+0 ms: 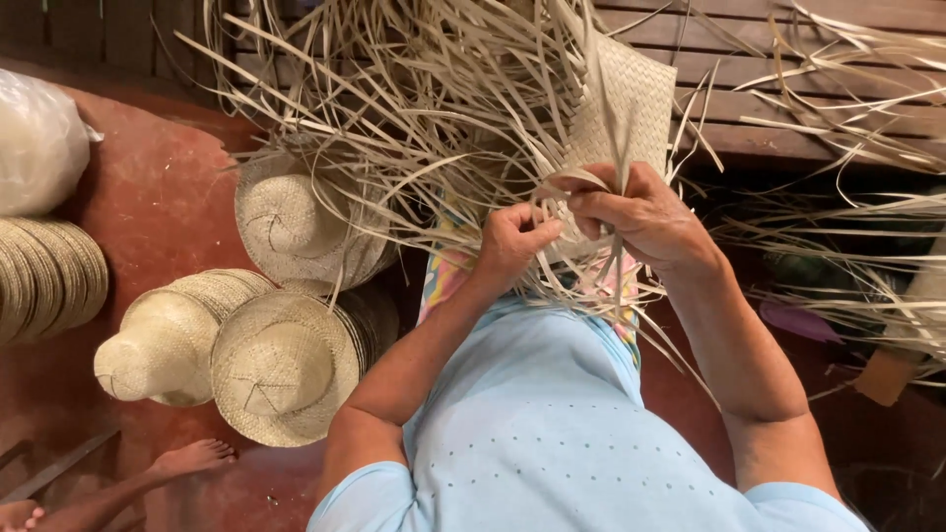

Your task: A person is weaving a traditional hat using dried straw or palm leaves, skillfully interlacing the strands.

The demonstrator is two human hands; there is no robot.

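Pale, flat straw strips [414,108] fan out from a half-woven straw panel [631,103] held up in front of the person, at the centre of the view and slightly far. The left hand [512,241] is curled shut, pinching a few strips between thumb and fingers. The right hand [641,217] is just beside it, its fingers bent around a strip that folds over the woven edge, thumb pressing on top. The two hands almost touch.

Weaving here likely goes best when each strip lies flat, untwisted, and is pulled snug against the last crossing while the other hand pins the neighbours; slack would probably leave gaps in the tight, fine checker weave.

Loose strips look stiff, dry and springy, with ends curling. To the left, on the red-brown floor [168,187], lie finished woven straw hats [286,365] with round crowns and ribbed brims, some nested in a stack. A bare foot [192,458] of another person rests near, left. Dark wooden planks [788,79] run across the far right.
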